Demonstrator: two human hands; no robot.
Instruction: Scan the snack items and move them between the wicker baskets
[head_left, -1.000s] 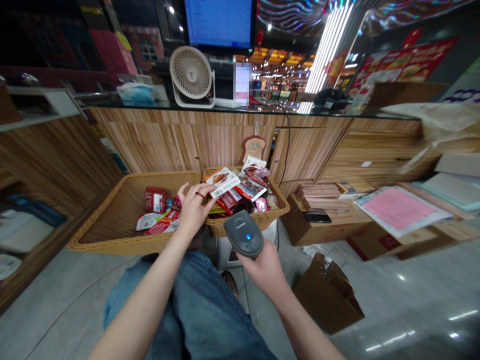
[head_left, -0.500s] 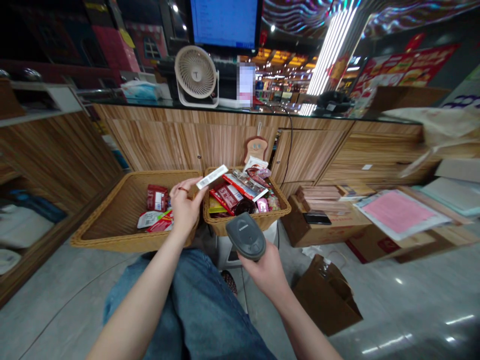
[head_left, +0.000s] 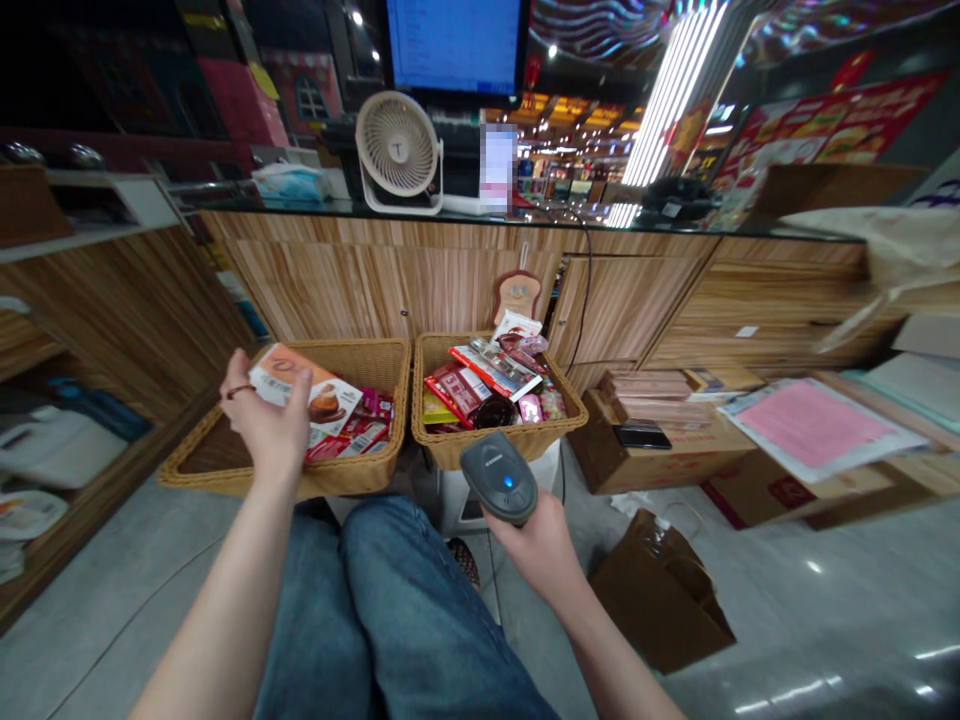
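Observation:
My left hand (head_left: 268,425) is over the left wicker basket (head_left: 176,465), its fingers and thumb holding an orange-and-white snack box (head_left: 334,395) printed with a picture of a pastry. Red and dark-pink snack packets (head_left: 364,435) lie in that basket below the box. My right hand (head_left: 536,540) grips a dark grey barcode scanner (head_left: 491,468), on which a blue light glows. In front of the scanner is the right wicker basket (head_left: 517,440), piled with packets, among them a dark red packet (head_left: 459,390) and a clear-and-red pack (head_left: 499,368).
A wooden counter (head_left: 337,280) stands ahead, with a white fan (head_left: 397,150) and a monitor (head_left: 454,45) on top. To the right are cardboard boxes (head_left: 630,470) with a dark phone (head_left: 643,437) and a brown paper bag (head_left: 660,590) on the floor.
My left hand has moved left from between the baskets to over the left one, turning the box so its printed face shows. The scanner's blue light has come on.

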